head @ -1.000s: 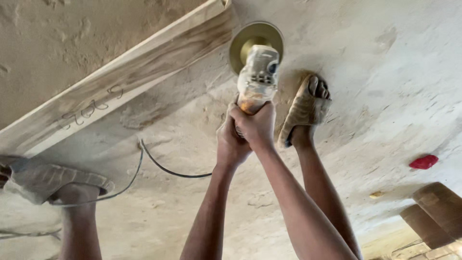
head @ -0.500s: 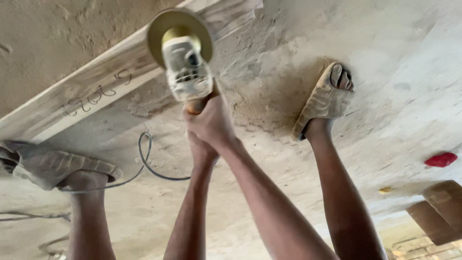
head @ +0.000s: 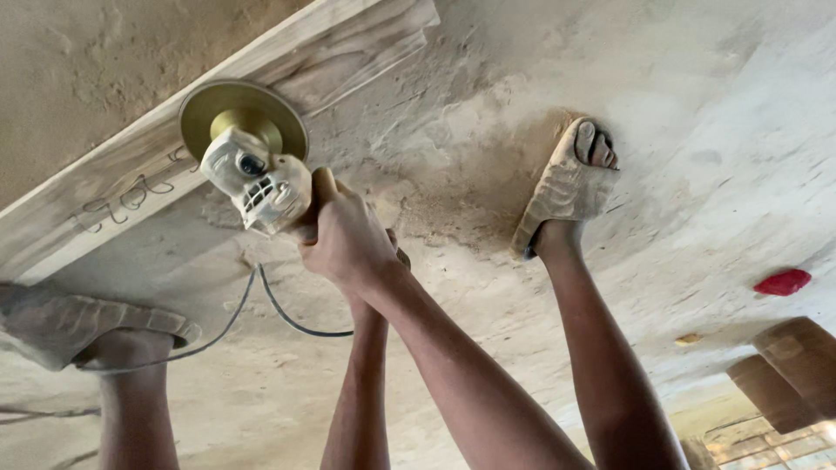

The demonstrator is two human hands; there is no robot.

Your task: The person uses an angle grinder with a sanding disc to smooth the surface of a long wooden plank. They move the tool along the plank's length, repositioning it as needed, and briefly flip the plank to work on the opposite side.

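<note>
Grinder [head: 261,178] work fills our view, seen upside down from the head camera, so the dusty concrete floor [head: 662,78] spreads across the top of the frame. Largest after the floor is the long pale wooden plank [head: 104,196], lying on it and running from the left edge up to the top centre, with dark scribbled marks on its face. Our two feet in dusty sandals stand on the floor, one [head: 566,187] right of the plank's end amid a heap of sawdust [head: 453,187], the other [head: 78,318] near the left edge, touching the plank's lower side. We hold the white angle grinder with both hands: our right hand [head: 348,239] has its fingers closed around the body, and our left hand [head: 392,261] sits mostly hidden behind it, also gripping the tool. Its yellow sanding disc [head: 244,117] lies flat against the plank. A thin dark cable [head: 287,318] loops from the grinder across the floor. A small red object [head: 782,282] lies well apart at the right.
</note>
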